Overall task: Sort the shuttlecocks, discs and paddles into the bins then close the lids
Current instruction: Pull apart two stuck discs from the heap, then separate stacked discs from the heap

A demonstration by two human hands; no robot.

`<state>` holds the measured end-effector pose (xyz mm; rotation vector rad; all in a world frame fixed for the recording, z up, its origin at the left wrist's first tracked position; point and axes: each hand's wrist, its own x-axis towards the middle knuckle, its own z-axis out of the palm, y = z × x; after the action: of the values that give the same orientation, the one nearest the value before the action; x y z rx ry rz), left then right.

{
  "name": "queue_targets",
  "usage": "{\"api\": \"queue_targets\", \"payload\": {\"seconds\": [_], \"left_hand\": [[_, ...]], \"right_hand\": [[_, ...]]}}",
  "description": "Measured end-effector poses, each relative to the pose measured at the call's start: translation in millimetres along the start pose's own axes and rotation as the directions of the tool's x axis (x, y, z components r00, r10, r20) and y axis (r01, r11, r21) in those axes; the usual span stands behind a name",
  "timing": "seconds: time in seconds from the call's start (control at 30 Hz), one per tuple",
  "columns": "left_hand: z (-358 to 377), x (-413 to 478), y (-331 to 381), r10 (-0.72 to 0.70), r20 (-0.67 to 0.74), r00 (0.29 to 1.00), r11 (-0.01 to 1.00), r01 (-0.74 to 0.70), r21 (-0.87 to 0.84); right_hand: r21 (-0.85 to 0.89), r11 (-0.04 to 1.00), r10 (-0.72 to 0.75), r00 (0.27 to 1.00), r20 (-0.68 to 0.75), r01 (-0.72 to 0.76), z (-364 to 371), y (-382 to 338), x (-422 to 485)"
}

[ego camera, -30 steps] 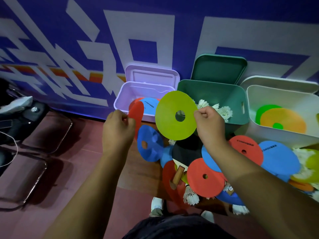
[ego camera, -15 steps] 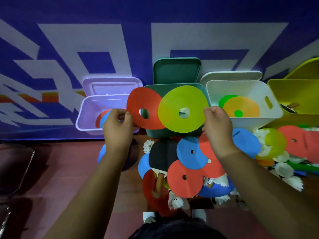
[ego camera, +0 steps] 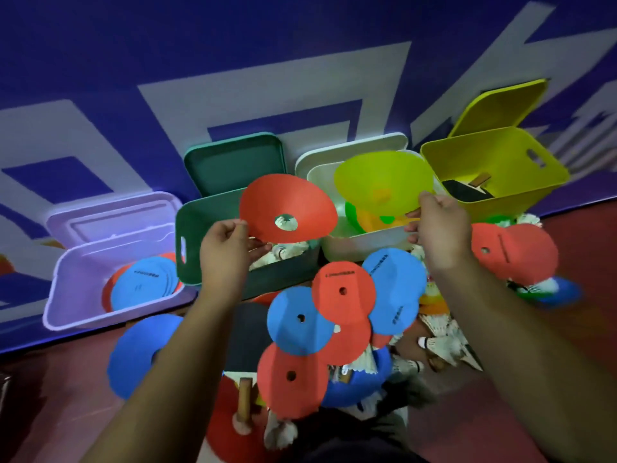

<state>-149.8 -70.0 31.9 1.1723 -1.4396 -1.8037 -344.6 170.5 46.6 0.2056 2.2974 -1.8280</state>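
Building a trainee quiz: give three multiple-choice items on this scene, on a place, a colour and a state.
1. Where is the lime disc held? A over the white bin; B on a shelf; C in a drawer.
2. The left hand holds a disc of which colour? A blue; B red; C orange.
3. How are the bin lids? A all shut; B all open; C one open.
Key: A, the right hand holds it above that bin; B, it pinches a red disc; B, all four stand raised.

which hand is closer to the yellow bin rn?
Right. The right hand is just beside the yellow bin, at the white bin; the left hand is farther off, at the green bin.
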Motion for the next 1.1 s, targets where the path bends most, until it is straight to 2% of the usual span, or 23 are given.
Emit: {"api": "queue_targets", "payload": {"seconds": [0.17, 0.33, 0.5, 0.6, 0.73, 0.8, 0.97, 1.1], "left_hand": [[70.7, -1.4, -8.9, -0.056, -0.018, 0.998, 0.998, 0.056, -0.041], [141.6, 1.3, -24.9, -0.066, 0.004, 0.998, 0.998, 0.067, -0.021], [211.4, 3.0, -37.3, -0.082, 0.047, 0.996, 0.992, 0.077, 0.099], [237.6, 0.3, -48.2, -0.122, 0.059, 0.991, 0.963, 0.103, 0.250], [242.0, -23.6, -59.5, -0.080, 0.074, 0.994, 0.939, 0.051, 0.341], [232.7, -39.0, -66.0, -0.078, 0.079, 0.994, 0.922, 0.042, 0.384], [188.8, -64.3, -92.2, -0.180, 0.100, 0.978, 0.859, 0.107, 0.501], [149.8, -76.7, -118.4, -0.241, 0.013, 0.971, 0.764, 0.181, 0.620]], "right_hand": [[-0.054, 0.988, 0.150, 0.969, 0.196, -0.142, -29.1, 8.5, 56.1], [-0.163, 0.973, 0.201, 0.942, 0.270, -0.162, -64.5, 32.7, 83.1], [-0.229, 0.971, 0.148, 0.923, 0.355, -0.068, -98.4, 47.8, 101.0], [-0.251, 0.966, 0.160, 0.913, 0.374, -0.066, -113.5, 55.9, 111.3], [-0.291, 0.950, 0.239, 0.870, 0.430, -0.117, -120.2, 65.6, 118.0], [-0.351, 0.931, 0.264, 0.843, 0.468, -0.097, -117.6, 71.5, 117.2], [-0.442, 0.895, 0.330, 0.763, 0.556, -0.065, -101.4, 89.6, 114.2], [-0.502, 0.864, 0.363, 0.735, 0.573, -0.036, -81.2, 94.5, 109.0]]}}
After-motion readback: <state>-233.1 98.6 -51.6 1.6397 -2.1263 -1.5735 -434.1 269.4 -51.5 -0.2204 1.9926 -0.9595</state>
